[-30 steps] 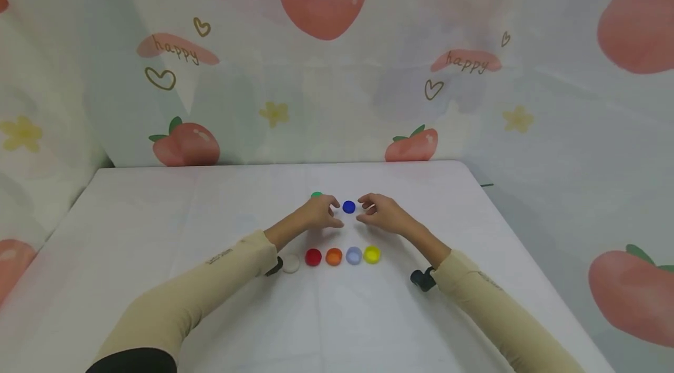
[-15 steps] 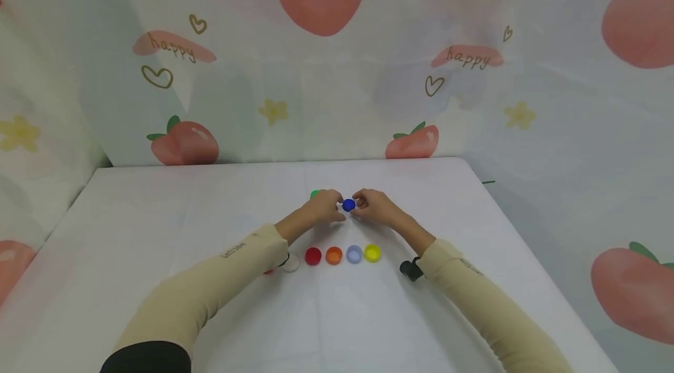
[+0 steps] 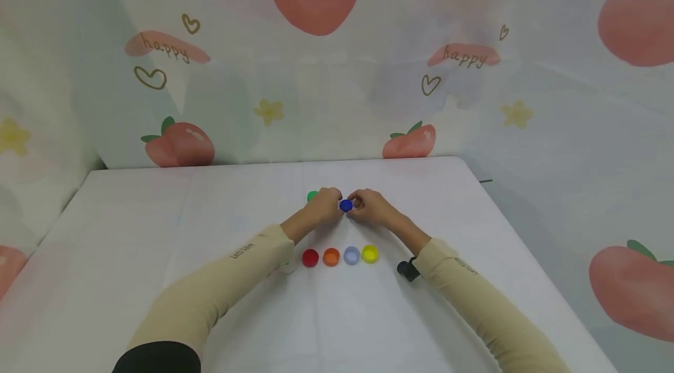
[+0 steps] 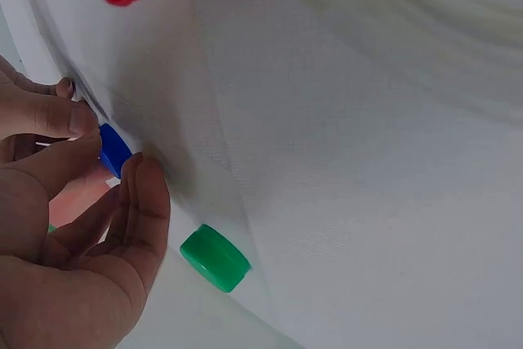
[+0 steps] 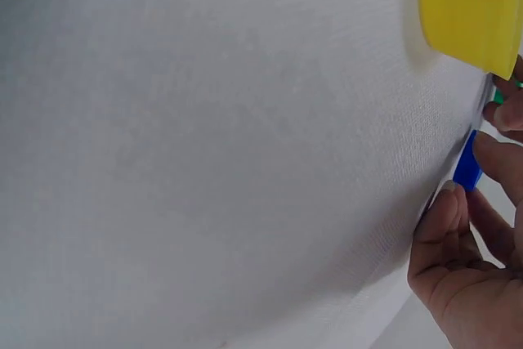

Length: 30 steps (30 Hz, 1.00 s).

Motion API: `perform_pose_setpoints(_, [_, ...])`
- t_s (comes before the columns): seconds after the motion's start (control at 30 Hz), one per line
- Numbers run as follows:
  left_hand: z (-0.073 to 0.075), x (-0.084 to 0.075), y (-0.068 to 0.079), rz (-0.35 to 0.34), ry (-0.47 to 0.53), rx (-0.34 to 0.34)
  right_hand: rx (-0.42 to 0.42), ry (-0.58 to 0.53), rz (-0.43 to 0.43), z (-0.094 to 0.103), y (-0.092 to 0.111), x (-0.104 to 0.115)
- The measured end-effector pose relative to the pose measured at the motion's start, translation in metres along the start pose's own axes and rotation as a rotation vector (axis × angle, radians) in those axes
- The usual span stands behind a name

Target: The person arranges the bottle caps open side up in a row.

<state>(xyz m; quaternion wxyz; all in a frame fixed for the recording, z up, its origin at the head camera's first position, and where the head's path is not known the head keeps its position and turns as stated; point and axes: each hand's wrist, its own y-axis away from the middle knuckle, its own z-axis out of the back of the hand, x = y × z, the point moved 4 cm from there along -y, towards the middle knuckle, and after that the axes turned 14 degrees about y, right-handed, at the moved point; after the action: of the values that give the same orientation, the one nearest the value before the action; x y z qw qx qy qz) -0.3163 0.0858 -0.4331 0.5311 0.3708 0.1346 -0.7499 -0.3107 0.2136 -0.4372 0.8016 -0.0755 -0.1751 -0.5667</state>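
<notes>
A small blue bottle cap [image 3: 346, 206] is between my two hands, toward the far side of the white table. My left hand [image 3: 325, 204] pinches it from the left; in the left wrist view the cap's blue edge shows between thumb and fingers. From the right, my right hand [image 3: 370, 207] pinches the same cap, with thumb and fingertips on it in the right wrist view. Just behind my left hand sits a green bottle cap [image 4: 215, 259], partly covered in the head view. Fingers hide much of the blue cap in both wrist views.
Nearer to me, a row of round caps lies on the white cloth [image 3: 337, 314]: red [image 3: 310, 258], orange [image 3: 331, 256], light blue [image 3: 351, 255] and yellow [image 3: 370, 254]. My left sleeve [image 3: 237, 279] partly hides a whitish one [image 3: 289, 268]. A printed curtain [image 3: 326, 98] hangs behind.
Both hands have closed in on the blue cap from either side, and their fingers now pinch it. The row of caps has stayed put.
</notes>
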Motion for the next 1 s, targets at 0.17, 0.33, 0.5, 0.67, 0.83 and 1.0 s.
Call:
perform_pose_setpoints(0.17, [-0.003,-0.002,0.000,-0.004,-0.010,0.009,-0.006,0.019,0.009,-0.002,-0.002,0.000])
perform_pose_setpoints(0.33, [-0.003,-0.003,0.000,-0.024,-0.015,-0.004,-0.025,0.033,0.020,-0.002,-0.003,0.001])
perform_pose_setpoints(0.5, [-0.005,-0.002,0.000,-0.030,-0.026,-0.018,-0.036,0.028,0.029,-0.002,-0.001,0.000])
perform_pose_setpoints(0.67, [-0.005,-0.001,0.003,-0.043,-0.001,-0.015,-0.026,0.018,0.038,-0.003,0.003,0.002])
perform_pose_setpoints(0.83, [-0.004,-0.002,0.007,-0.080,0.011,-0.020,-0.043,-0.001,0.067,-0.002,0.007,0.004])
perform_pose_setpoints(1.0, [0.001,-0.004,0.011,-0.107,0.060,-0.051,-0.085,-0.023,0.101,0.001,0.012,0.007])
